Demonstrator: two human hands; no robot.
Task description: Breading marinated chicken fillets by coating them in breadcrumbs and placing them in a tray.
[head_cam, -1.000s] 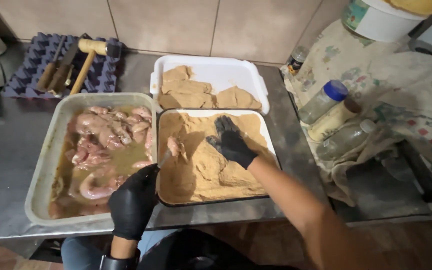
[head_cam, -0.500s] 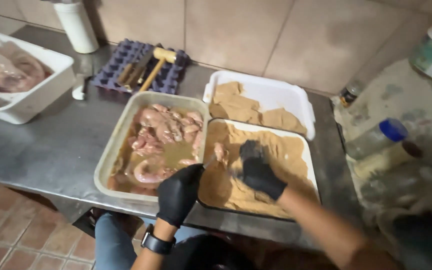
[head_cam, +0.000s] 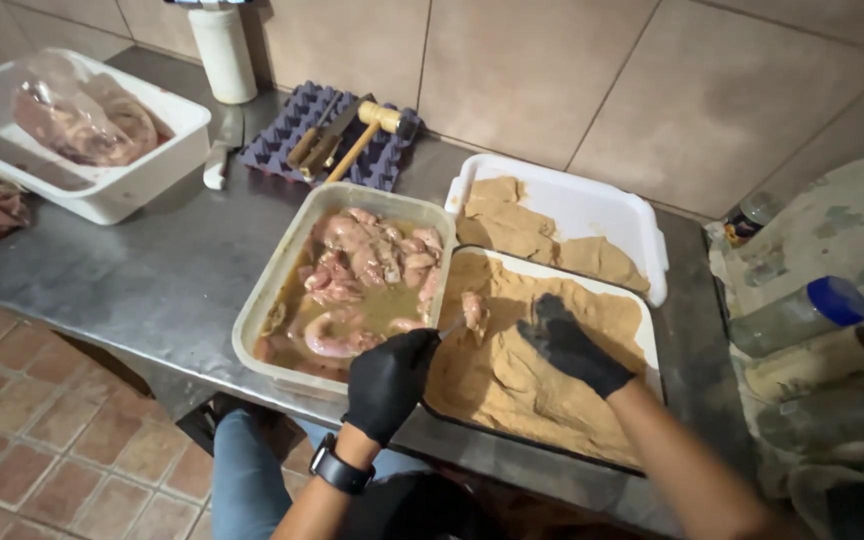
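Both my hands wear black gloves. My left hand (head_cam: 388,382) is closed on a fork (head_cam: 449,327) whose tip carries a pale piece of raw meat (head_cam: 473,310) over the left edge of the crumb tray (head_cam: 632,296). My right hand (head_cam: 570,345) lies flat, fingers spread, on the brown breadcrumbs (head_cam: 512,385) in that tray. Left of it, a clear tub (head_cam: 282,272) holds several raw meat pieces in yellowish marinade. Behind, a white tray (head_cam: 602,205) holds several breaded cutlets (head_cam: 504,215).
A purple egg carton (head_cam: 287,140) with a wooden mallet (head_cam: 364,135) sits by the tiled wall. A white tub (head_cam: 142,165) with bagged meat stands far left, a white bottle (head_cam: 224,50) behind it. Bottles (head_cam: 797,315) lie on a cloth at right. The steel counter (head_cam: 152,270) ends near me above a tiled floor.
The camera has shifted, so the trays now sit further right in view. My left hand has brought a meat piece on the fork from the tub to the crumb tray's edge. My right hand stays on the crumbs.
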